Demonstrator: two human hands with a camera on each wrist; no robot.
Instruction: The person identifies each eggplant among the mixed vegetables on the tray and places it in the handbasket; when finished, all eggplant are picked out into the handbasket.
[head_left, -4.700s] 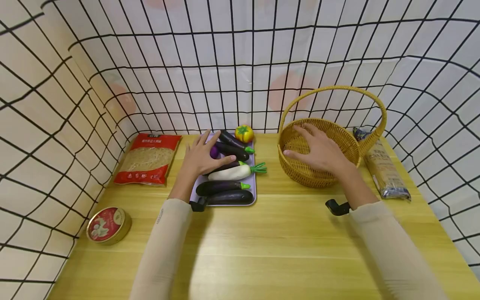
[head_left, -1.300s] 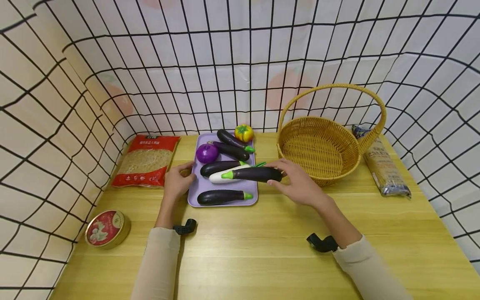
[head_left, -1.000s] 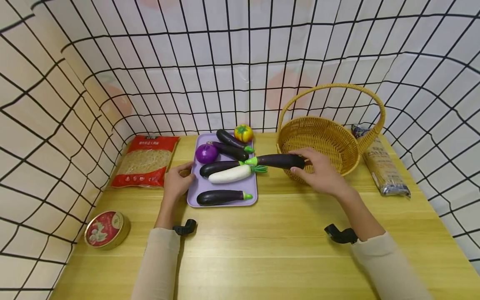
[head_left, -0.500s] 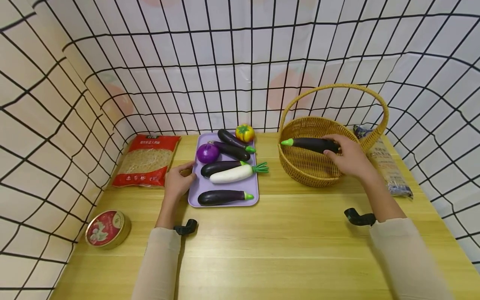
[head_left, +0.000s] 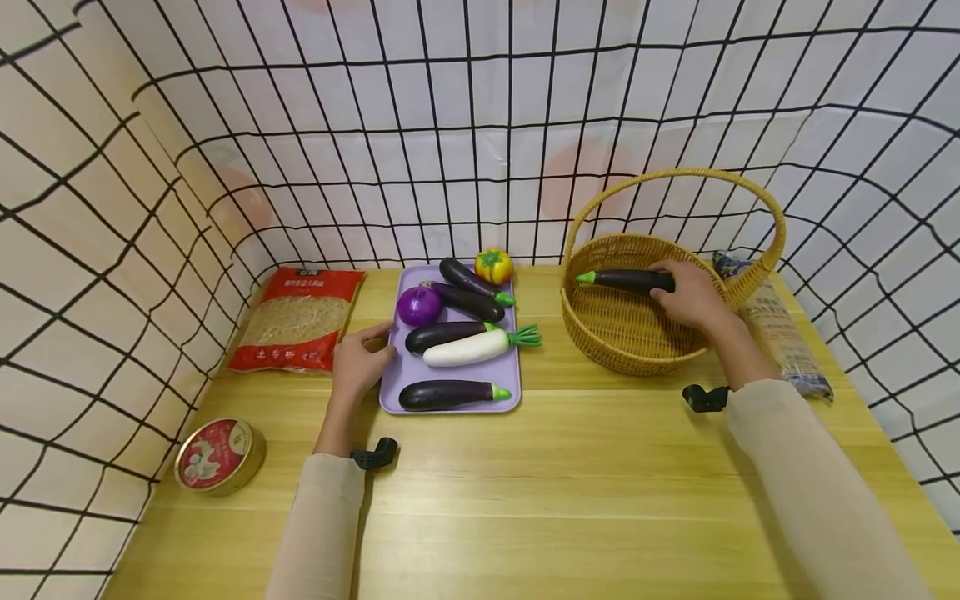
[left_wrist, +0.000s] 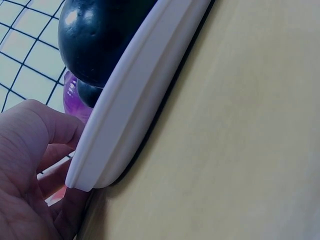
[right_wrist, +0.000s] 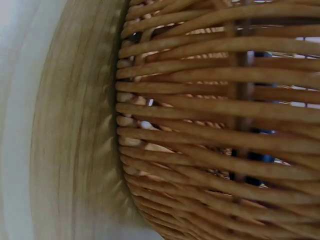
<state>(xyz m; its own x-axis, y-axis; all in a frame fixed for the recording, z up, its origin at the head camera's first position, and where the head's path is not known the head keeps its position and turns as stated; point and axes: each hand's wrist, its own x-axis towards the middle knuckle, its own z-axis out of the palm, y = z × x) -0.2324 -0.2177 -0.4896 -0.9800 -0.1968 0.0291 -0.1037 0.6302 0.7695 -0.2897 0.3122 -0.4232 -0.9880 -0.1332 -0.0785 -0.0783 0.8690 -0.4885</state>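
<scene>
Eggplant (head_left: 626, 282), dark purple with a green stem end, is held by its rounded end between the thumb and fingers of the right hand (head_left: 688, 293), within the opening of the wicker basket (head_left: 637, 360) to the right of the lilac tray. Its stem points toward the tray; whether its underside touches the basket floor I cannot tell. The left hand (head_left: 362, 365) has thumb and fingers curled about the left rim of the lilac tray (head_left: 397, 373).

On the tray lie four other eggplants (head_left: 453, 395): two toward its far edge, one across its middle and one along its near edge. A white radish (head_left: 467, 348) lies against the middle one, its green leaves (head_left: 527, 336) reaching past the tray's right rim. A purple onion (head_left: 420, 307) sits in the tray's far left part, and a yellow ribbed vegetable (head_left: 494, 266) with a green top is at its far right corner. Left of the tray lies a red pasta bag (head_left: 296, 325); nearer, left of the tray, stands a round tin (head_left: 220, 456). Well right of the tray, beyond the basket, is a long packet (head_left: 791, 346).
</scene>
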